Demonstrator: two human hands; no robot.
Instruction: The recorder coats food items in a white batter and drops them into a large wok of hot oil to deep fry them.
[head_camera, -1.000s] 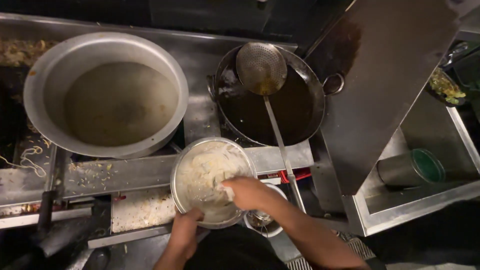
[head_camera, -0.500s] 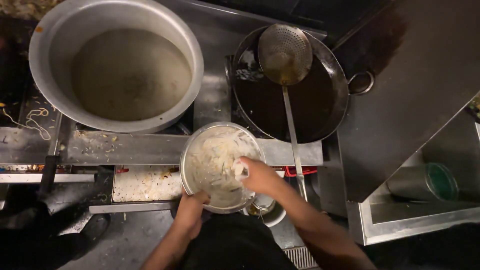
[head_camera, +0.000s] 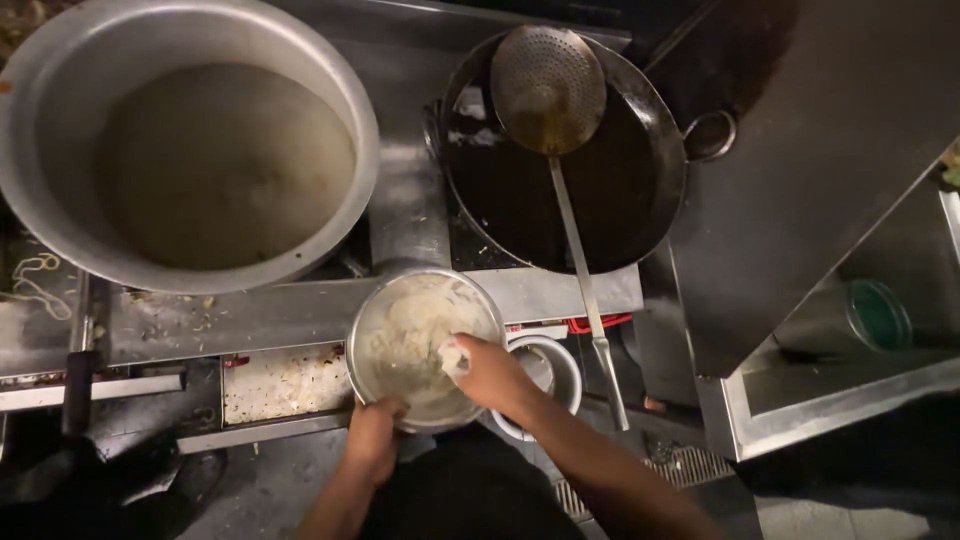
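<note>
The person's left hand (head_camera: 375, 440) clasps the near rim of a steel bowl (head_camera: 372, 340), fingers curled over the edge and holding it level at the front of the cooking range. The right hand (head_camera: 490, 375) reaches in from the right side, its fingers bent around a small pale clump of the whitish, shredded-looking mixture (head_camera: 410, 335) that coats the bowl's inside; how tightly they pinch it cannot be told from this view. The bowl sits directly between the two hands, over the steel ledge (head_camera: 250, 315) of the stove.

Just right of the working hand, partly under the wrist, stands a small round steel cup (head_camera: 555, 370). Beyond the bowl, further from the person, a dark wok (head_camera: 640, 180) holds dark liquid, likely oil, and a perforated skimmer (head_camera: 548, 85) rests across it, its long handle slanting back toward the right hand. Up and to the left of the grip is a large aluminium pot (head_camera: 200, 150) of cloudy liquid.

The step in hand looks like mixing or portioning by hand. The next move would call for a firm hold on the rim while the fingers lift a clump clear of the bowl.
</note>
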